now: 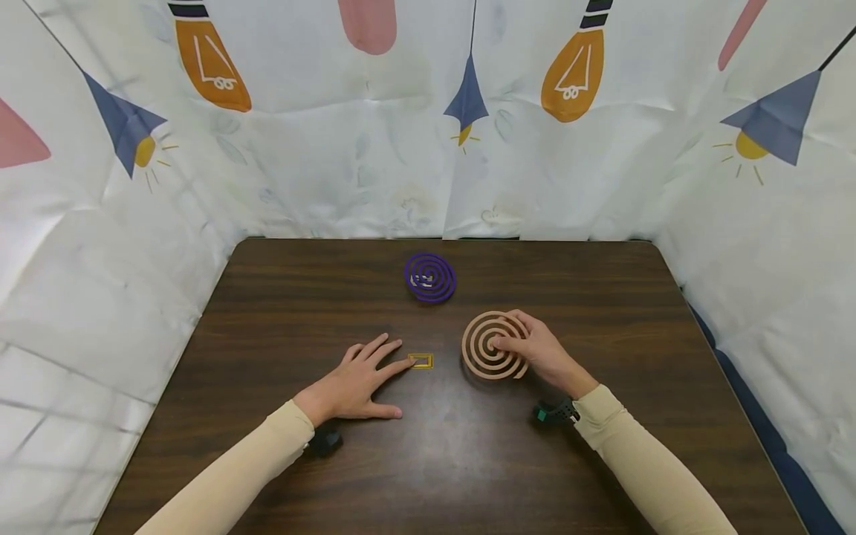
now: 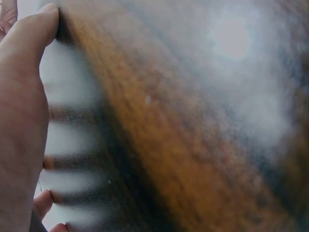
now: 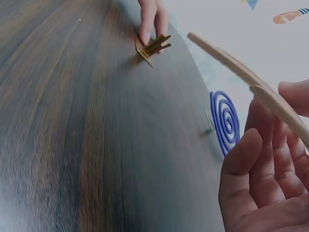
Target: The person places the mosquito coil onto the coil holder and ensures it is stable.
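A tan mosquito coil (image 1: 478,349) is in my right hand (image 1: 545,353), which pinches it by its right side with the thumb across its face. Seen nearly edge-on in the right wrist view, the coil (image 3: 227,60) is tilted above the table. My left hand (image 1: 354,386) lies spread at the table, fingers straight. Its index fingertip touches a small gold metal coil stand (image 1: 421,355), whose prongs stick up in the right wrist view. In the left wrist view, the thumb (image 2: 41,24) touches the tabletop; the stand is out of sight there.
Farther back, a purple mosquito coil (image 1: 430,277) sits raised on a small metal stand. The dark wooden table (image 1: 301,282) ends at a white patterned curtain (image 1: 401,171) behind and on both sides. Each wrist wears a dark camera strap.
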A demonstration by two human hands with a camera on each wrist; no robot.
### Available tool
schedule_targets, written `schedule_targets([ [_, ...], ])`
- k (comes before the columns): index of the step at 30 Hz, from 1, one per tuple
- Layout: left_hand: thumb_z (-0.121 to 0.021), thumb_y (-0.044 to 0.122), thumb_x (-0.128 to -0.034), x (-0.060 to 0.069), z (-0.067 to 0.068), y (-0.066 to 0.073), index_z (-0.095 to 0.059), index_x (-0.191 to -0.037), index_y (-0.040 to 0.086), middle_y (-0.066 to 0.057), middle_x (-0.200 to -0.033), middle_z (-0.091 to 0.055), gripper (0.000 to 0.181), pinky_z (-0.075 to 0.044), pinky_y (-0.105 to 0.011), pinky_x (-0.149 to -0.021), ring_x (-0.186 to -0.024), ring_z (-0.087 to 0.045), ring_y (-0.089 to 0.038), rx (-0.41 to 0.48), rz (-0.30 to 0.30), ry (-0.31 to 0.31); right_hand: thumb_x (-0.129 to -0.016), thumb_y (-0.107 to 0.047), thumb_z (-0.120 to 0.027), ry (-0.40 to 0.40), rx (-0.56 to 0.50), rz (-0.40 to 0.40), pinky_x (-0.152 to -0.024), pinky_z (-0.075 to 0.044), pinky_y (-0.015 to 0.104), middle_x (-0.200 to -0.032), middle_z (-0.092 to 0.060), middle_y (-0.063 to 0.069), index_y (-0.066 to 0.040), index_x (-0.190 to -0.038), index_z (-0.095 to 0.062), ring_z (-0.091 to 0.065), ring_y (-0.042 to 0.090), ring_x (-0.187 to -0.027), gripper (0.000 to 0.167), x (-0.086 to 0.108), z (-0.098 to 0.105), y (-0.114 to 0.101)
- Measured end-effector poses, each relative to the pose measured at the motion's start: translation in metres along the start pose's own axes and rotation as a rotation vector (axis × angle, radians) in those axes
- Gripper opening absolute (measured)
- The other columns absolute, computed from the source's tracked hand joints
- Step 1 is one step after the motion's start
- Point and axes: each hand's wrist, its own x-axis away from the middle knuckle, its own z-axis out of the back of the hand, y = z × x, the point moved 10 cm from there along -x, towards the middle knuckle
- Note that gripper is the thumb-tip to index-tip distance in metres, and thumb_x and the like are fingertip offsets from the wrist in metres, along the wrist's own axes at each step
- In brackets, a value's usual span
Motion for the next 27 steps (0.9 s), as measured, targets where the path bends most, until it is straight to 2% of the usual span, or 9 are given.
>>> schedule_targets([
  [4,-0.055,0.08,-0.0898,0.0,-0.001,0.001,-0.033,-0.163,0.035,-0.01,-0.173,-0.024,0.088,-0.032,-0.068,-0.116,-0.162,-0.019,-0.041,0.005,0.002,-0.005,-0.093,-0.017,-0.079,-0.006,0.028,0.004,-0.079,-0.062,0.027,-0.108,-0.072,-0.002,-0.005,-0.134,-0.054,-0.073,0.008,-0.091,0.05,-0.002,-0.006,0.001],
  [13,-0.057,0.079,-0.0897,0.001,0.0,0.001,-0.034,-0.163,0.035,-0.01,-0.173,-0.025,0.088,-0.032,-0.067,-0.116,-0.162,-0.019,-0.04,0.007,0.003,0.002,-0.092,-0.017,-0.08,-0.023,0.014,-0.006,-0.08,-0.062,0.029,-0.107,-0.072,-0.002,-0.004,-0.135,-0.054,-0.074,0.012,-0.093,0.052,-0.006,-0.019,0.0],
  [18,-0.057,0.079,-0.0897,0.001,0.0,0.001,-0.034,-0.163,0.035,-0.01,-0.173,-0.025,0.088,-0.032,-0.067,-0.116,-0.162,-0.019,-0.04,0.008,0.003,0.002,-0.091,-0.018,-0.08,-0.032,0.013,-0.014,-0.079,-0.061,0.027,-0.107,-0.072,-0.001,-0.005,-0.135,-0.055,-0.073,0.011,-0.093,0.052,-0.008,-0.025,0.001],
  [24,-0.056,0.079,-0.0895,0.001,0.0,0.0,-0.035,-0.162,0.035,-0.01,-0.173,-0.025,0.088,-0.032,-0.067,-0.116,-0.162,-0.019,-0.04,0.005,0.002,0.008,-0.092,-0.021,-0.081,-0.043,0.034,-0.012,-0.081,-0.062,0.029,-0.109,-0.072,0.001,-0.007,-0.134,-0.056,-0.074,0.025,-0.101,0.051,-0.011,-0.032,0.0],
  [27,-0.056,0.08,-0.0894,0.001,0.0,-0.001,-0.035,-0.162,0.035,-0.01,-0.173,-0.025,0.088,-0.031,-0.067,-0.116,-0.162,-0.018,-0.04,0.01,0.003,0.008,-0.091,-0.022,-0.081,-0.053,0.032,-0.011,-0.081,-0.062,0.031,-0.109,-0.073,0.002,-0.006,-0.132,-0.056,-0.074,0.024,-0.1,0.051,-0.012,-0.035,0.0],
])
